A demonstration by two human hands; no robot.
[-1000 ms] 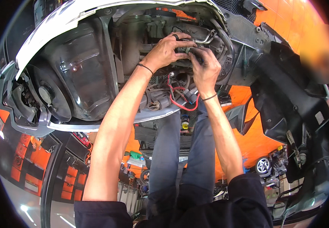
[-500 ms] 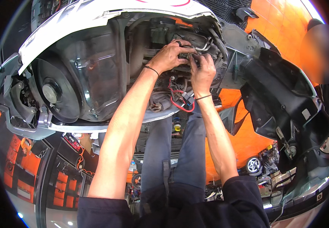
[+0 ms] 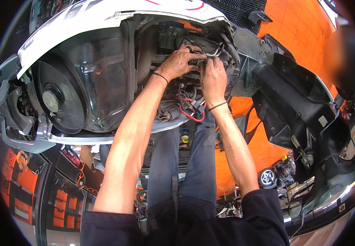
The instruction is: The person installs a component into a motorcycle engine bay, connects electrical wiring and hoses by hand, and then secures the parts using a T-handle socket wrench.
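Silver pipe (image 3: 216, 53) bends through the bay (image 3: 146, 51) under a white shell (image 3: 165, 9), just beside both hands' fingertips. With fingers partly bent, the left hand (image 3: 177, 64) reaches in from one side; the right hand (image 3: 213, 80) curls beside it, fingertips close to the left's. I cannot tell whether either grips anything. Red wire (image 3: 194, 119) loops below them, near a black connector (image 3: 198, 107).

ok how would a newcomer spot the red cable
Start at the big white body panel arching across the top, then drop to the right hand below it. Left of its dark wristband, the red cable hangs in a loop, its bright colour unlike the black block beside it.
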